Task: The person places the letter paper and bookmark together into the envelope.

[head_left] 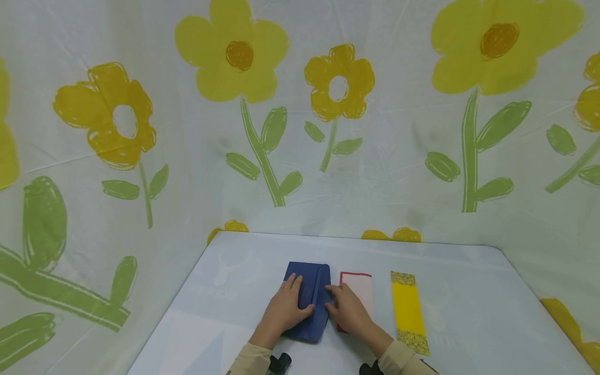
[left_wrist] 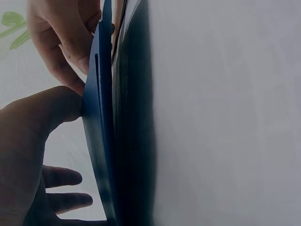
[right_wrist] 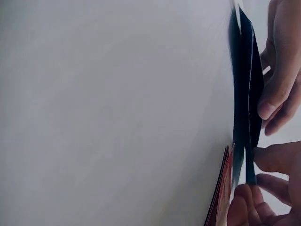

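A flat dark blue folder (head_left: 305, 291) lies on the white table, with a raised flap line running along its length. My left hand (head_left: 286, 307) rests on its left part with fingers spread, the thumb pointing to the middle. At its right edge my right hand (head_left: 350, 311) pinches the cover between thumb and fingers. From the right wrist view, the right fingers (right_wrist: 263, 162) hold the thin dark edge, slightly lifted. The left wrist view shows the left thumb (left_wrist: 47, 110) touching the blue surface. Partly behind my right hand lies a pale pink card with red edges (head_left: 358, 286).
To the right lies a yellow strip (head_left: 408, 304) with patterned gold ends. Two black cylindrical parts (head_left: 281, 363) show near the wrists. A flowered curtain (head_left: 394, 156) surrounds the white table (head_left: 459, 291).
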Available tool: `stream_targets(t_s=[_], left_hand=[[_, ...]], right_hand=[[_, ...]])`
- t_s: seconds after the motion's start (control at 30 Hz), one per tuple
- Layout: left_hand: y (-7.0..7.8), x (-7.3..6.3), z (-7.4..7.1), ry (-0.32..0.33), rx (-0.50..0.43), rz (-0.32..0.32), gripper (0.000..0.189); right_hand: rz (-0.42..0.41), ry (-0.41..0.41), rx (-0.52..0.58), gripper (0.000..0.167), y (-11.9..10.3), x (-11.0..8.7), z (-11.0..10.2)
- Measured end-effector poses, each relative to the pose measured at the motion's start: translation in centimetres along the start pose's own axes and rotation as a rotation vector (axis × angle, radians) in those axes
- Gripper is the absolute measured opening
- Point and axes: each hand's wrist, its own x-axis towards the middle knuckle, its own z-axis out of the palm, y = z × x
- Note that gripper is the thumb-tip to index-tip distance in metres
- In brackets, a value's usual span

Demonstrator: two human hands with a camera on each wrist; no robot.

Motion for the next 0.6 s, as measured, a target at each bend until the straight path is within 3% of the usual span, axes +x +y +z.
stream_targets(t_s=[0.2, 0.6], left_hand=[[-0.06, -0.01, 0.10, -0.003, 0.004, 0.001, 0.085], [0.18, -0.10, -0.09, 0.001, 0.036, -0.007, 0.078]], right_hand=[[0.006, -0.012, 0.128, 0.038, 0.04, 0.16, 0.03], [-0.003, -0.014, 0.124, 0.031, -0.01, 0.50, 0.50]])
